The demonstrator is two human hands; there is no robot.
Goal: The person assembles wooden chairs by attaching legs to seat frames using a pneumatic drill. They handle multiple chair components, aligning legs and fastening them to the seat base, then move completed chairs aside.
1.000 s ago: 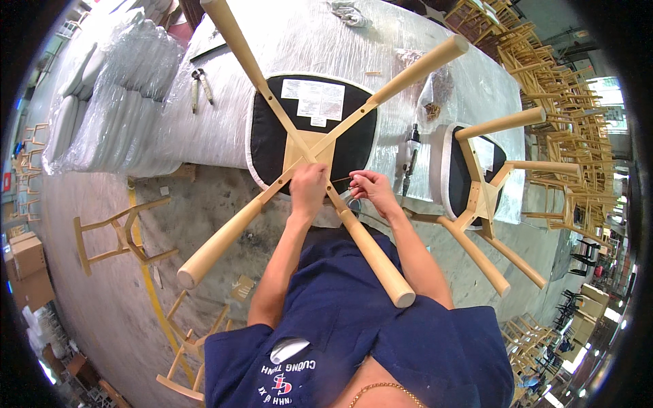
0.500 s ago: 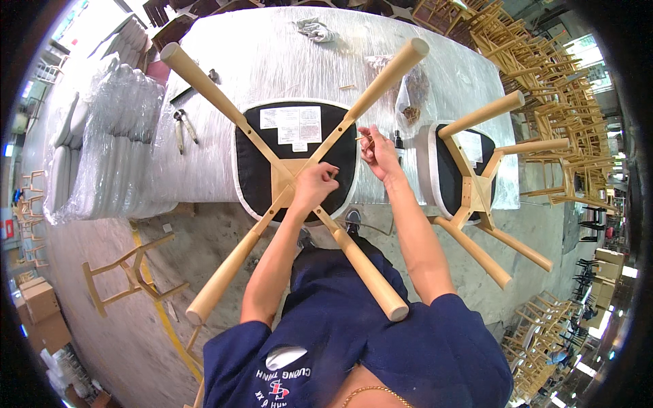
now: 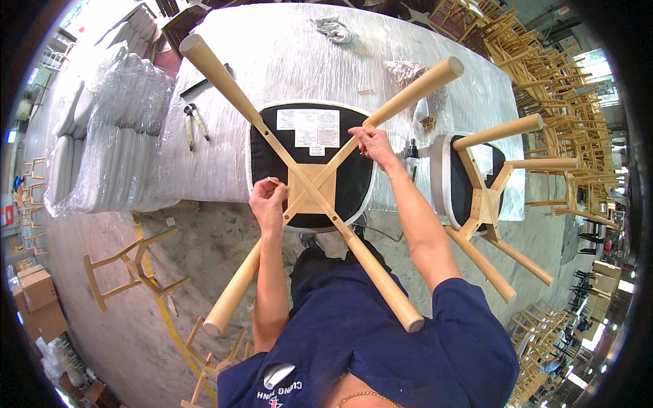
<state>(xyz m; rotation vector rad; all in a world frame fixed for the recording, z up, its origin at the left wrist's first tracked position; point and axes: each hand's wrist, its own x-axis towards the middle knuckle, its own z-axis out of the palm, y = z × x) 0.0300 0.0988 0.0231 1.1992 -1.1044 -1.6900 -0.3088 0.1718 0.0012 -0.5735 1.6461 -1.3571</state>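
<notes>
A padded seat [image 3: 272, 166] lies upside down on the table, its underside black with white labels. A crossed wooden leg frame [image 3: 320, 187] with round legs rests on it. Beside the left edge of the seat, my left hand [image 3: 269, 204] is closed, pinching a small brownish screw [image 3: 273, 181] between its fingertips. My right hand [image 3: 375, 147] is closed in a pinch by the far right arm of the frame, close to a hole there. Whatever its fingertips hold is hidden. A second upturned seat with a leg frame [image 3: 484, 204] stands to the right.
The table [image 3: 238, 61] is covered in clear film. On it lie pincers [image 3: 196, 126], a hammer-like tool [image 3: 207, 83], a grey cloth [image 3: 333, 30], a plastic bag of small brown parts [image 3: 427, 122] and a black tool [image 3: 411, 158]. Wrapped cushions [image 3: 115, 136] stand left; stacked wooden frames [image 3: 564, 115] right.
My left hand has moved left from the frame's centre to the seat's left side. My right hand has come from beside the seat to the far right arm of the frame.
</notes>
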